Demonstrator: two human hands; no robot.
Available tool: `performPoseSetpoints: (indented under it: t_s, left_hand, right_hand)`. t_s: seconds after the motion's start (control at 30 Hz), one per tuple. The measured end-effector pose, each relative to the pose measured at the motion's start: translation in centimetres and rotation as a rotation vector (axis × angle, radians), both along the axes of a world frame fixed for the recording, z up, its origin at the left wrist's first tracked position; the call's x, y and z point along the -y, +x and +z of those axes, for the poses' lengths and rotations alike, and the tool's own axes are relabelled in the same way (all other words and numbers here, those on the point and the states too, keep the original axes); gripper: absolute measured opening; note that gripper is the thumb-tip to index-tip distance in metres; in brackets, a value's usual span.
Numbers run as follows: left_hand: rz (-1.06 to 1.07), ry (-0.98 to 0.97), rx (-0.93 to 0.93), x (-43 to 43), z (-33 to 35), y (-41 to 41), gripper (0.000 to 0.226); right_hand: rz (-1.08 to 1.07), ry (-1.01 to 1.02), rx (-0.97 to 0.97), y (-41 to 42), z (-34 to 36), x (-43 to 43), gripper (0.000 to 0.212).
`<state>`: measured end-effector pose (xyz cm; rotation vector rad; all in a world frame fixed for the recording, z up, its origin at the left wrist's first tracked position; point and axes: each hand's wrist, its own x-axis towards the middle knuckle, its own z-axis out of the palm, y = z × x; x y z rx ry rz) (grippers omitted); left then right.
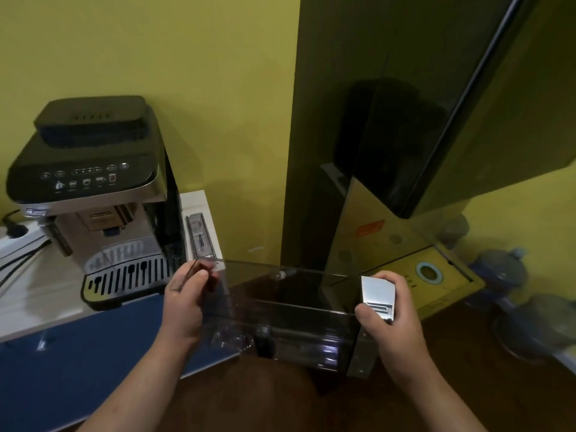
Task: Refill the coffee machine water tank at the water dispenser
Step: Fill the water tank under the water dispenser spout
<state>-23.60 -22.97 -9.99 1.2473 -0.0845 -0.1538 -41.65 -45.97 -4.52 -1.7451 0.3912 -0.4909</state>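
I hold a clear, smoke-tinted water tank (280,310) level in front of me, its open top facing up and no water visible inside. My left hand (187,304) grips its left end. My right hand (392,316) grips its right end at the silver front panel (378,291). The black and silver coffee machine (93,198) stands on the counter at the left, apart from the tank. A tall, glossy dark dispenser (389,151) rises just behind the tank, with a control panel and a blue-ringed button (429,271) at the right.
A white counter with a blue front (93,344) carries the machine. A power strip with a black plug (14,229) sits at the far left. Large water bottles (505,266) stand on the dark floor at the right. Yellow walls surround the spot.
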Motion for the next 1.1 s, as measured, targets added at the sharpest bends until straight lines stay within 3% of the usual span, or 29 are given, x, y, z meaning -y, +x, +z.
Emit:
performPoseSetpoints:
  t_s: [0.1, 0.2, 0.4, 0.57, 0.77, 1.1]
  left_hand:
    - [-0.019, 0.04, 0.052, -0.3, 0.9, -1.5, 0.021]
    - [-0.043, 0.062, 0.085, -0.6, 1.4, -2.4, 0.015]
    - [-0.099, 0.032, 0.054, -1.5, 1.2, -3.2, 0.011]
    - [-0.174, 0.044, 0.048, -1.3, 0.8, -4.6, 0.025]
    - [-0.295, -0.002, -0.007, 0.8, 2.2, -6.2, 0.016]
    - [-0.472, -0.01, -0.015, 5.9, 5.3, -11.7, 0.028]
  right_hand:
    - [-0.099, -0.035, 0.102, -0.8, 0.0, -0.7, 0.047]
    - [-0.147, -0.081, 0.144, -1.8, 0.5, -1.2, 0.036]
    - [-0.219, -0.112, 0.157, -4.3, 0.9, -3.0, 0.038]
    - [-0.253, -0.193, 0.131, -7.2, 1.8, -4.3, 0.037]
    - [-0.234, -0.253, 0.078, -11.8, 3.2, -4.7, 0.049]
    - [-0.297, -0.236, 0.162, -18.6, 5.2, -0.9, 0.044]
